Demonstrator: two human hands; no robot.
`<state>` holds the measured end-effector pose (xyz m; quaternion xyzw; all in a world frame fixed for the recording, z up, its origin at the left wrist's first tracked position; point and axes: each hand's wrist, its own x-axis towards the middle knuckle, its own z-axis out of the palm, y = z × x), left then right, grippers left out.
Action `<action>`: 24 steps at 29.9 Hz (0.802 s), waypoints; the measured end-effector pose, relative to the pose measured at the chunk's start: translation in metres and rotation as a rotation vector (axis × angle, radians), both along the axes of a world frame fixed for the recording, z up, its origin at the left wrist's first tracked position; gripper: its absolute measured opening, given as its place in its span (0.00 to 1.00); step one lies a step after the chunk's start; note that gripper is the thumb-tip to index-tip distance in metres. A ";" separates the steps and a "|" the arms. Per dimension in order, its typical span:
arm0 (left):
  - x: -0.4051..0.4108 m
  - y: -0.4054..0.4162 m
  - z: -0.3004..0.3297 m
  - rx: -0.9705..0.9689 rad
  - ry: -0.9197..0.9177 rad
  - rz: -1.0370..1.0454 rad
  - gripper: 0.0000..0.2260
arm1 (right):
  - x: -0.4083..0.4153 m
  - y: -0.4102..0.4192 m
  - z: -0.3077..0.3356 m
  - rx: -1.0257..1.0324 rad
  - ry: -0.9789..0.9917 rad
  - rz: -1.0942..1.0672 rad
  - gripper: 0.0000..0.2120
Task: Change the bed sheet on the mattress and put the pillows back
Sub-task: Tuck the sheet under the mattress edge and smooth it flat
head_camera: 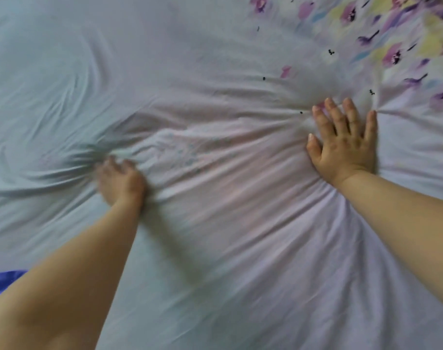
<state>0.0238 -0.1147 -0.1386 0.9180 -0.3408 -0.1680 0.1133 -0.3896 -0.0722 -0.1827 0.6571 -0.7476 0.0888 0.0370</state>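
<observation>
Head view: a pale, wrinkled cotton bed sheet with purple flower print [228,223] fills the frame, spread out. The left hand [120,183], blurred, curls its fingers into a bunch of cloth. The right hand [344,142] presses flat, fingers spread. Smoothing likely works best stroking outward from the creases.

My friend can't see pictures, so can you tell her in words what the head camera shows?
Two bare hands press on a pale bed sheet that fills the view: the right hand lies flat with fingers spread, and the blurred left hand bunches wrinkled cloth. Purple and yellow flowers are printed at the upper right, and a bit of blue fabric shows at the lower left.
</observation>
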 end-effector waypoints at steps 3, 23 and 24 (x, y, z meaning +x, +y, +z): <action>-0.061 -0.010 0.003 -0.139 0.264 -0.564 0.18 | -0.002 0.002 0.000 0.006 -0.020 -0.005 0.26; 0.100 0.107 -0.050 -0.093 -0.282 0.061 0.30 | 0.469 -0.052 0.063 0.666 -1.074 0.840 0.21; 0.101 0.109 -0.048 -0.099 -0.283 0.044 0.31 | 0.497 -0.050 0.065 0.732 -1.036 0.900 0.20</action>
